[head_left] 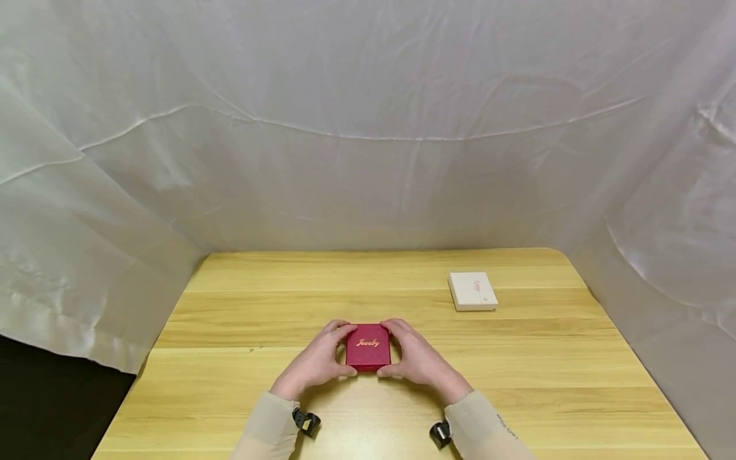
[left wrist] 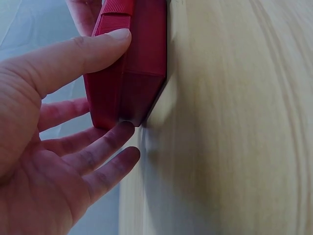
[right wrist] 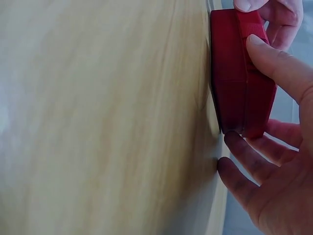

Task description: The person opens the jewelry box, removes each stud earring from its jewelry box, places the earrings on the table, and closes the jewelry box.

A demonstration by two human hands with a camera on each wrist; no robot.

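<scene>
A dark red jewelry box (head_left: 368,350) with gold "Jewelry" lettering on its lid sits on the table between both hands. Its lid looks closed, and a ribbed red ribbon (left wrist: 117,14) runs along the front side. My left hand (head_left: 323,358) grips the box's left side, thumb at the front near the ribbon and fingers round the far corner. From the other side my right hand (head_left: 415,354) holds it the same way, its thumb (right wrist: 266,54) on the front beside the ribbon. In both wrist views the lower fingers are spread close to the tabletop.
A flat white box (head_left: 474,291) with small pink lettering lies farther back on the right of the wooden table (head_left: 241,313). Pale grey cloth (head_left: 379,179) hangs behind the table and along both sides.
</scene>
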